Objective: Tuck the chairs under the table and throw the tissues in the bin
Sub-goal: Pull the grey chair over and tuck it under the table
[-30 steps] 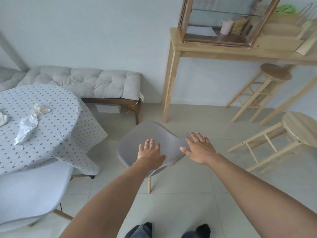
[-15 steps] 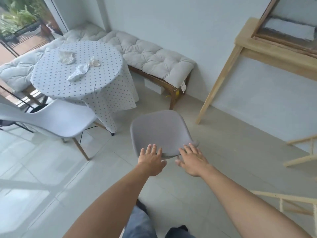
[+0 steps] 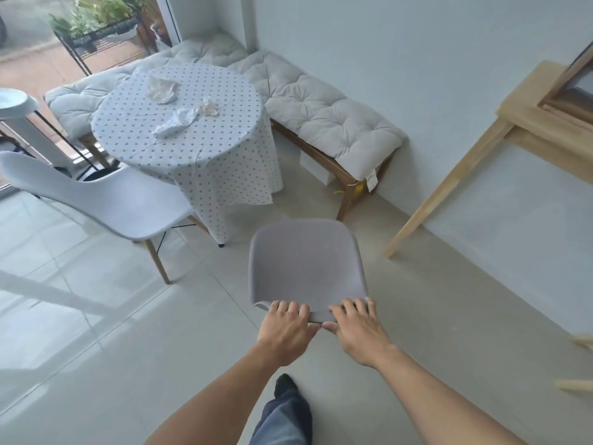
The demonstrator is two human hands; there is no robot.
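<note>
A grey chair (image 3: 305,264) stands on the floor just in front of me, its seat facing the round table (image 3: 192,139) with the dotted cloth. My left hand (image 3: 285,326) and my right hand (image 3: 356,329) both grip the top edge of its backrest, fingers curled over it. A white chair (image 3: 106,200) stands to the left, its seat front under the cloth's edge. Three crumpled tissues lie on the tabletop: one far (image 3: 162,88), one small (image 3: 208,107), one long (image 3: 175,123). No bin shows.
A cushioned bench (image 3: 324,120) runs along the wall behind the table. A wooden console table (image 3: 500,130) stands at the right, with stool legs (image 3: 577,364) at the right edge. A white stand (image 3: 16,110) is at the far left by the window. My foot (image 3: 285,387) is below the chair.
My view has swung left, bringing the table and white chair into full view. Both hands went from lying flat on the grey chair's back to gripping its top edge.
</note>
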